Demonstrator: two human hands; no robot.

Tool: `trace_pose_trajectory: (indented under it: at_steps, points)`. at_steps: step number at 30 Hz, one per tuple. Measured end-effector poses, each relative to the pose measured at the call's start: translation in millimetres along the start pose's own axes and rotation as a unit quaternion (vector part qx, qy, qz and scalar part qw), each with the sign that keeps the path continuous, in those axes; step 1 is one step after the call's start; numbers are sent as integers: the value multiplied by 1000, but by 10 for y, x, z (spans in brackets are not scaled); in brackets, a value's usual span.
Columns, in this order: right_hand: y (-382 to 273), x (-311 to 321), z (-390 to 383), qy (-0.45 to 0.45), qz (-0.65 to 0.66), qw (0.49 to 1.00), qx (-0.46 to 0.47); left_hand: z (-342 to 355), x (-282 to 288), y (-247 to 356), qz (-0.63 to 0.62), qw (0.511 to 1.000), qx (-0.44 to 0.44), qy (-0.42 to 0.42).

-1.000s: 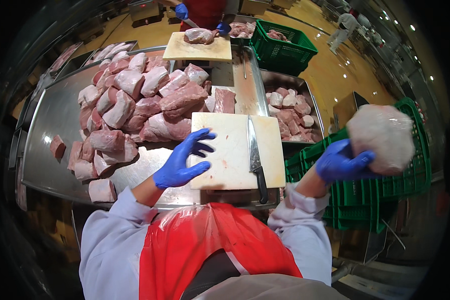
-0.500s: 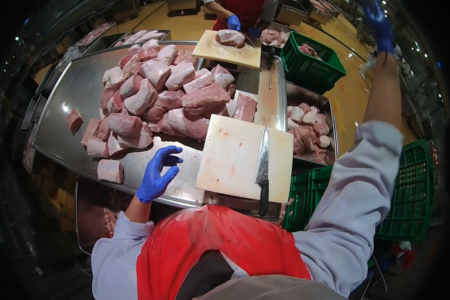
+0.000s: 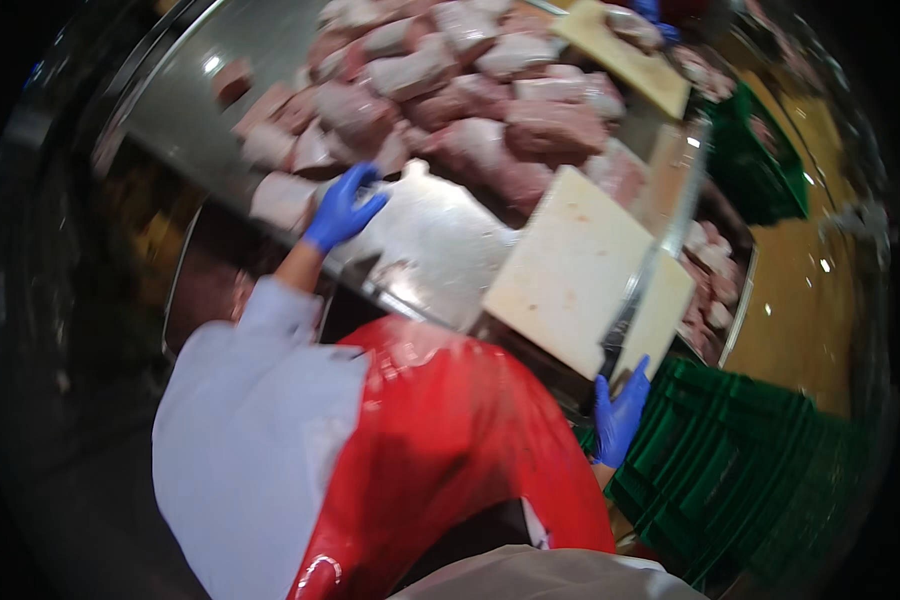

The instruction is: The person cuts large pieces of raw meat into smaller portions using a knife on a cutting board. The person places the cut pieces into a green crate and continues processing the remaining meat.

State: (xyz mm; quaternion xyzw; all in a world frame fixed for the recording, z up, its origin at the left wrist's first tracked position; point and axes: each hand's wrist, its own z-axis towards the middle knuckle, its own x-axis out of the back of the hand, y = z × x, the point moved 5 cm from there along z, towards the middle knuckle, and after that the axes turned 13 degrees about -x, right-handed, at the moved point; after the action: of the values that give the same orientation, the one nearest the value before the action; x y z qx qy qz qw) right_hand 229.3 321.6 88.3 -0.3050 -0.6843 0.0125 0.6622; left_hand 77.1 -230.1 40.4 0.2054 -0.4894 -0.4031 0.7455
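Note:
My left hand (image 3: 344,212), in a blue glove, is over the metal table's near edge with its fingers apart and nothing in them. Just left of it lies a pale block of raw pork (image 3: 282,201). My right hand (image 3: 621,412), gloved in blue too, is at the near right corner of the white cutting board (image 3: 562,275), its thumb and fingers spread. A knife (image 3: 618,335) lies along the board's right side, its black handle pointing at that hand. Blur hides whether the fingers touch the handle.
A heap of raw pork pieces (image 3: 450,95) covers the middle of the metal table (image 3: 185,120). Beyond it another person's gloved hand is by a second board (image 3: 625,58). To the right are a tub of cut meat (image 3: 710,290), a green crate (image 3: 760,160) and stacked green crates (image 3: 710,450).
My right arm has come down from its raised reach at the upper right to the knife's handle end. My left hand has moved closer to the pork block. The view has turned.

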Motion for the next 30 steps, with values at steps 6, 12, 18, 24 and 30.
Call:
trace_pose_trajectory:
  at_steps: [6,12,18,24,30]
  points:
    - [-29,-268,89,-3,-94,993,-71,593,530,-1220,163,977,-14,137]
    - [-92,-356,261,-6,-98,993,-72,811,870,-1853,316,942,-108,-45]
    - [-210,-265,131,-28,46,981,-186,806,251,-1483,197,960,-197,18]
    - [-111,-438,191,-61,191,969,-146,2096,-168,-1628,386,914,-124,36]
    - [15,-411,-299,-26,232,961,-147,2953,-364,-1734,248,910,-26,-332]
